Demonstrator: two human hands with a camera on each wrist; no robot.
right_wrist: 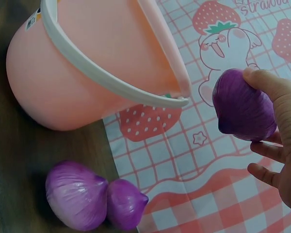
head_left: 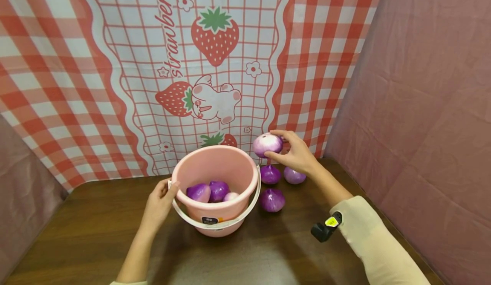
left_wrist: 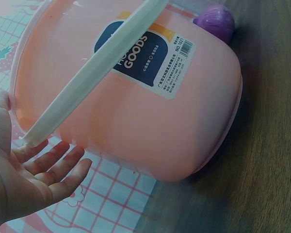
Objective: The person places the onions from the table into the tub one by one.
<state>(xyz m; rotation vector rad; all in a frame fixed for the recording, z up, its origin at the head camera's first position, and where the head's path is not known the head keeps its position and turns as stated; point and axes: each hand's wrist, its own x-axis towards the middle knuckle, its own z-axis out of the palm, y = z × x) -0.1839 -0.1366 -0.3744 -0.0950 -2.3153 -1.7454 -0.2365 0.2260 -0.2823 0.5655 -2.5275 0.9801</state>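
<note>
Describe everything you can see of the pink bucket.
The pink bucket looks like smooth plastic, round, with a thick rim, a white handle hanging down across its front, and a dark label reading partly GOODS. It stands mouth up on the wood-look table, with three onions visible inside. The left hand holds its rim near one handle end.

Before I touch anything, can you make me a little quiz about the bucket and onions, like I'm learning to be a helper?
1. Which hand is holding up a purple onion: left or right?
2. True or false: the white handle of the pink bucket is folded down, not standing up.
3. In the head view, how many onions can you see inside the bucket?

Key:
1. The right hand.
2. True.
3. Three.
</note>
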